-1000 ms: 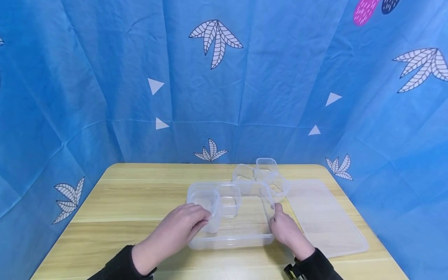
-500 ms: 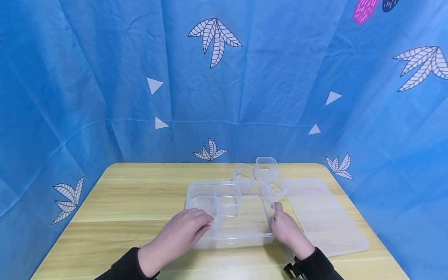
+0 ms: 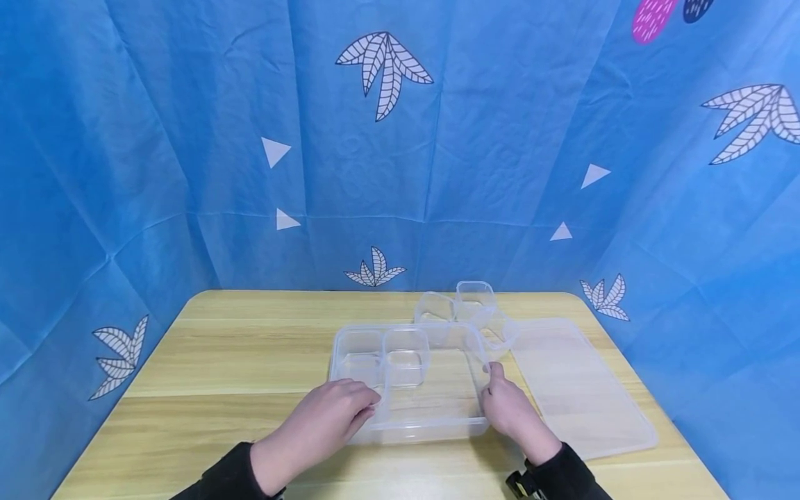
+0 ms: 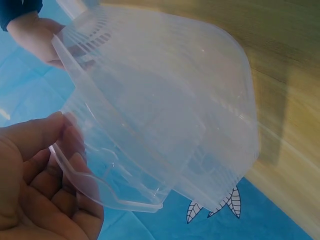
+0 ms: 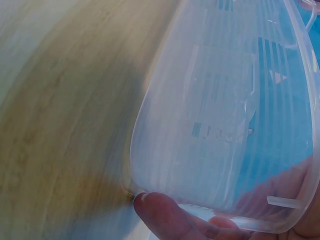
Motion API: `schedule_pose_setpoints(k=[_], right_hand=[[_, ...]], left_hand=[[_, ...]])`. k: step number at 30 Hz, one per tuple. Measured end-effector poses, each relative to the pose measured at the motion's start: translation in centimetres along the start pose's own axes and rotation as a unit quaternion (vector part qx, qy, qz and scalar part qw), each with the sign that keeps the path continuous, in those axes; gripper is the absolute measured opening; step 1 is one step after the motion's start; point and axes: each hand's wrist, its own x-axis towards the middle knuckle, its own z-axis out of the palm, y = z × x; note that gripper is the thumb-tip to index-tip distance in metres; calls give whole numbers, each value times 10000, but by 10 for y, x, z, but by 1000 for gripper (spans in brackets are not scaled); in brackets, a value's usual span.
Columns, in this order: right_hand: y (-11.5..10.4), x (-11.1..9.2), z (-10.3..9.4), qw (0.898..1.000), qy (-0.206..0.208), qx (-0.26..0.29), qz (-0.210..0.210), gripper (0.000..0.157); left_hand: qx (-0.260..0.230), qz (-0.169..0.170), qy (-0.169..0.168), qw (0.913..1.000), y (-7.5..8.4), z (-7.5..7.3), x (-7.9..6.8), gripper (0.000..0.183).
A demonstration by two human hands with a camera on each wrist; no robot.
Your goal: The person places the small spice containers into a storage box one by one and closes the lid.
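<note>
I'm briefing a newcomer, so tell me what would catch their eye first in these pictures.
The vivid blue cloth with white leaf prints fills the background behind the wooden table. Next comes the large clear box on the table, where the left grip pinches a small cup at its left front. To the box's right lies a flat translucent sheet.
</note>
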Motion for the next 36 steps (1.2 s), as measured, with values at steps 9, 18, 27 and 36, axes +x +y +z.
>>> schedule_pose_setpoints(k=[9,18,27,36], right_hand=[[-1,0,0,10000,-24,-4,32,43],[-3,-1,-1,10000,-48,-23,47,43],[-2,0,0,10000,-15,-61,22,43],[-2,0,0,10000,7,-92,-11,42]], left_hand=[[117,-85,-206,9997,-1,4,-2,5],[221,-114,-412,9988,-1,9,-4,5],[101,-152,-657,9977,0,11,-6,7],[77,-130,-768,9969,2,12,-6,9]])
